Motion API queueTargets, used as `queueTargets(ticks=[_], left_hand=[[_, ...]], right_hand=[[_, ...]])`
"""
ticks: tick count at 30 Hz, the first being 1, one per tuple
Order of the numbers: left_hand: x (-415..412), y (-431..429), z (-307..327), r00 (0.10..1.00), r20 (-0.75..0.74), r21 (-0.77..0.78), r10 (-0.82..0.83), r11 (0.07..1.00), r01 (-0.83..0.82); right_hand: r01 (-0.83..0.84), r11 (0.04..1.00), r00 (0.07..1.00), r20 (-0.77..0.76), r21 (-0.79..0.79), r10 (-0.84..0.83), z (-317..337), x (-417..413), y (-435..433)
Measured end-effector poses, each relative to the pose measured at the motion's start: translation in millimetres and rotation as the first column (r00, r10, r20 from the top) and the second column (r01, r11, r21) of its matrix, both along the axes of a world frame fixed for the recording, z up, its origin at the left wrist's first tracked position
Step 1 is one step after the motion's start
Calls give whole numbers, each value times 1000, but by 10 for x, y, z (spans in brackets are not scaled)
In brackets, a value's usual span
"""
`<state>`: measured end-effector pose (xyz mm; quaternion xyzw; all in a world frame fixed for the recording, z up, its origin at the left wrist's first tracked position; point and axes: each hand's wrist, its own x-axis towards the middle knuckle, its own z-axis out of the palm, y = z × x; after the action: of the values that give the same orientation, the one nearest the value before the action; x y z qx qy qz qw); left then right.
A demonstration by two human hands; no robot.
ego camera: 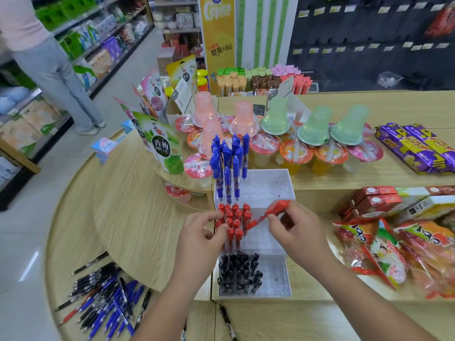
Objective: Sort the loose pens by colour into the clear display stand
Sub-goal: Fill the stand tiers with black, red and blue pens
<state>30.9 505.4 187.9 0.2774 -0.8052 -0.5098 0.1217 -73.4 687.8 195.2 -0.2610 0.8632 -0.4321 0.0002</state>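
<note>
The clear stepped display stand (268,185) stands on the wooden counter. Blue pens (230,166) fill the left of its top tier, red pens (234,221) the middle tier, black pens (240,273) the bottom tier. My right hand (294,228) grips a bunch of red pens (269,210), tilted, tips down over the middle tier. My left hand (203,228) pinches the tops of the standing red pens at the tier's left side. Loose blue, black and red pens (105,299) lie in a heap on the lower round shelf at the bottom left.
Jelly cups (295,153) and upturned plastic cups crowd the counter behind the stand. Snack bags (384,254) and boxes (374,201) lie to the right. A single black pen (227,322) lies in front of the stand. A person (49,60) stands in the aisle at the left.
</note>
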Motion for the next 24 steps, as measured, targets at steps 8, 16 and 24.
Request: queueTargets(ticks=[8, 16, 24], left_hand=[[0, 2, -93, 1000, -11, 5, -18, 1000, 18], [43, -39, -97, 999, -20, 61, -49, 997, 51], [440, -253, -238, 997, 60, 135, 45, 989, -52]], right_hand=[[-25, 942, 980, -180, 334, 90, -361, 25, -98], [-52, 790, 971, -154, 611, 184, -452, 50, -331], [119, 798, 987, -159, 591, -30, -532, 122, -395]])
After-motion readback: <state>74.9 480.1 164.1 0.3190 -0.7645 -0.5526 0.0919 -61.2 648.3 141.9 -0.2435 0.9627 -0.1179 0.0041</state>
